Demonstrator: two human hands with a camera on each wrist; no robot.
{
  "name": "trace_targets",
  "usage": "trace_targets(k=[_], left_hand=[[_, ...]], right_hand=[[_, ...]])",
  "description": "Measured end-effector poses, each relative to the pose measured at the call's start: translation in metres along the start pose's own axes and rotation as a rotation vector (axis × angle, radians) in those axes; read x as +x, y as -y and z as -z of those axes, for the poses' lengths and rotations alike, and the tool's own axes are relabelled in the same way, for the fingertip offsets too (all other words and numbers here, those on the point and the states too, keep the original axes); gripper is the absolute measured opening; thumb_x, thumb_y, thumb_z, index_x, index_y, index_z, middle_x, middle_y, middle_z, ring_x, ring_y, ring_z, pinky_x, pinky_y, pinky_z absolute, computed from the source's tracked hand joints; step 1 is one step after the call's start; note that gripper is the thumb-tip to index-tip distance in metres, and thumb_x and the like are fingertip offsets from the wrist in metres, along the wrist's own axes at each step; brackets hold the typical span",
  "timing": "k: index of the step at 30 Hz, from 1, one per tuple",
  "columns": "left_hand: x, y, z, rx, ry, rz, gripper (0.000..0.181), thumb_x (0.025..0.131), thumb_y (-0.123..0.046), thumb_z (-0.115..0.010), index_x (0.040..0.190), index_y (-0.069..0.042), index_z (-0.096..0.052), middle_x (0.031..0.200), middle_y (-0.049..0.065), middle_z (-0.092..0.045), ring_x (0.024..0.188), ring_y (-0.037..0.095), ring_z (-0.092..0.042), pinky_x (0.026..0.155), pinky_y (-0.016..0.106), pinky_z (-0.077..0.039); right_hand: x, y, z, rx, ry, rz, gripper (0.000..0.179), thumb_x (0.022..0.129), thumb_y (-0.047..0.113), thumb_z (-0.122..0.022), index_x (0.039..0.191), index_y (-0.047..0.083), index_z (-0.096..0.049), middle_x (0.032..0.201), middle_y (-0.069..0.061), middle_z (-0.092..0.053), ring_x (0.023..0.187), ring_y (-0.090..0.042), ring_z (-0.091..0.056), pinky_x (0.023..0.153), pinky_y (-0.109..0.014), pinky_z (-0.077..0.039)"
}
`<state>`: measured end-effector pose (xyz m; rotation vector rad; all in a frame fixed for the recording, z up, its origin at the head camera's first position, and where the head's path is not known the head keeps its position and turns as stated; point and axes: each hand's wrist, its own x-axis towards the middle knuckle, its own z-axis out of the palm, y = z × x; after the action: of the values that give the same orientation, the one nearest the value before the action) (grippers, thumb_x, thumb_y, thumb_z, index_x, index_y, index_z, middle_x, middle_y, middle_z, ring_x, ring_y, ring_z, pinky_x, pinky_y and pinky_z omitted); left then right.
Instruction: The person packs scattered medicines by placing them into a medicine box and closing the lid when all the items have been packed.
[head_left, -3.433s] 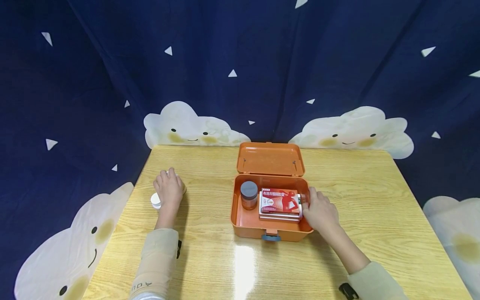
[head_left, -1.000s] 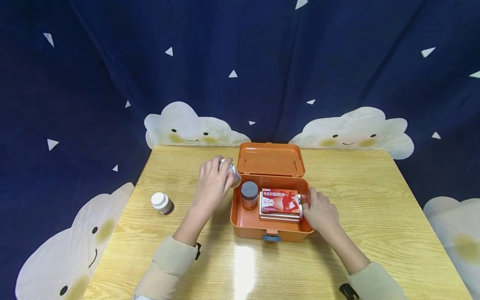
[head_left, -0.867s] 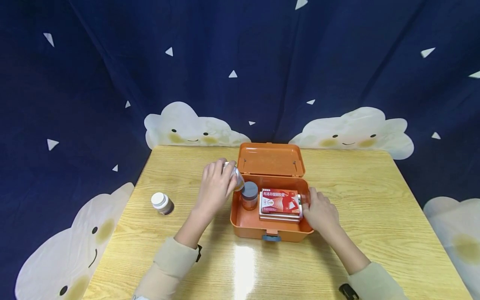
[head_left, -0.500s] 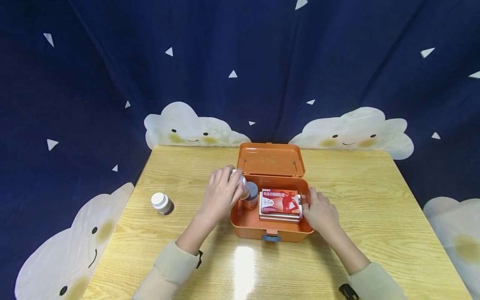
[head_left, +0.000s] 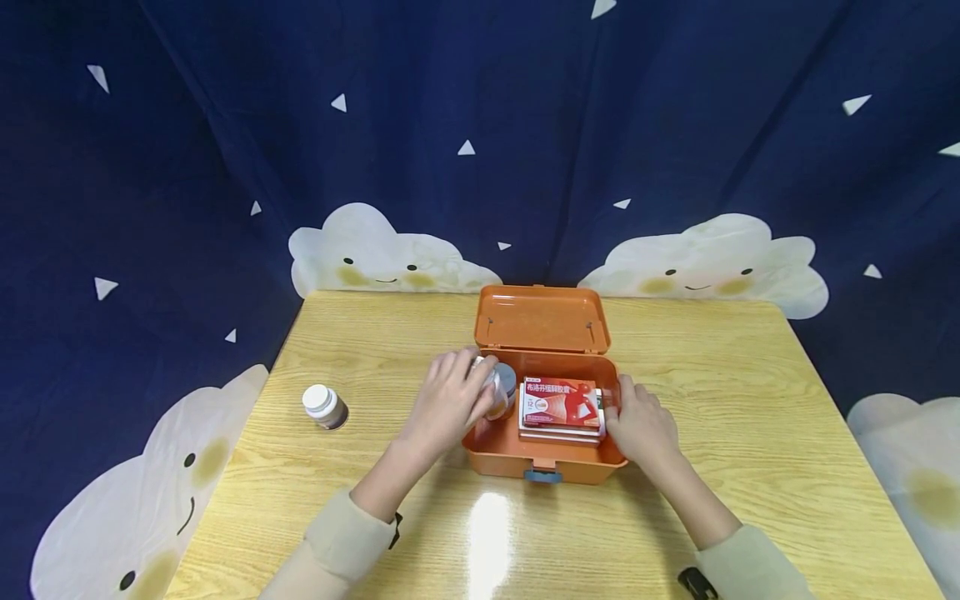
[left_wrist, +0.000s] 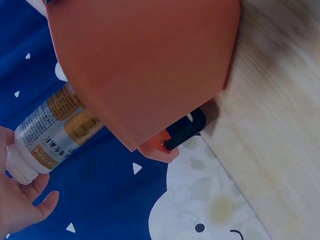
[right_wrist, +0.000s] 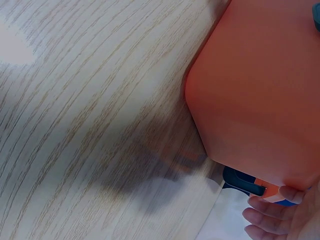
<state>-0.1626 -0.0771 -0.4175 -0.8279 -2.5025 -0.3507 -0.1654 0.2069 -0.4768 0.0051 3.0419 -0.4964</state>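
My left hand (head_left: 450,396) holds a pill bottle (left_wrist: 52,132) by its white cap end, fingers and thumb round it. In the left wrist view, its silver-and-gold label shows, and its lower end passes behind the wall of the orange box (head_left: 498,463). Within the box, the bottle partly covers a grey-lidded jar (head_left: 507,377). Right of the jar lies a red-and-white medicine carton (head_left: 558,402), stacked on other flat packs. My right hand (head_left: 648,421) grips the box's right wall at the rim. The box's lid (head_left: 540,317) is folded back.
A small white-capped bottle (head_left: 325,407) stands on the wooden table (head_left: 750,417) at the left. A dark latch (head_left: 542,477) sits on the box's front. Behind the table hangs a dark blue curtain (head_left: 420,100) with cloud shapes.
My left hand has carried the pill bottle rightward from the table's left side, then down into the box beside the jar. The right hand has stayed at the box's right wall.
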Motion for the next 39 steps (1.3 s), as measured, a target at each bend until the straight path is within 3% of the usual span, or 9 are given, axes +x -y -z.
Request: trace_targets(k=[12, 39], left_hand=[[-0.012, -0.003, -0.01, -0.003, 0.038, -0.034, 0.032, 0.09, -0.023, -0.047, 0.118, -0.008, -0.055, 0.112, 0.013, -0.052, 0.096, 0.027, -0.049, 0.089, 0.041, -0.039], [-0.023, -0.006, -0.028, 0.053, 0.192, -0.09, 0.026, 0.091, -0.026, -0.048, 0.112, -0.013, -0.056, 0.103, 0.006, -0.05, 0.091, 0.021, -0.048, 0.086, 0.038, -0.041]], right_hand=[[0.001, -0.002, -0.001, -0.004, -0.04, 0.034, 0.044, 0.085, 0.02, -0.049, 0.122, -0.001, -0.038, 0.097, -0.024, -0.053, 0.085, -0.041, -0.053, 0.063, -0.054, -0.043], [0.0, -0.001, 0.0, 0.009, -0.022, 0.018, 0.045, 0.085, 0.021, -0.048, 0.123, 0.0, -0.038, 0.099, -0.023, -0.053, 0.088, -0.041, -0.052, 0.067, -0.055, -0.043]])
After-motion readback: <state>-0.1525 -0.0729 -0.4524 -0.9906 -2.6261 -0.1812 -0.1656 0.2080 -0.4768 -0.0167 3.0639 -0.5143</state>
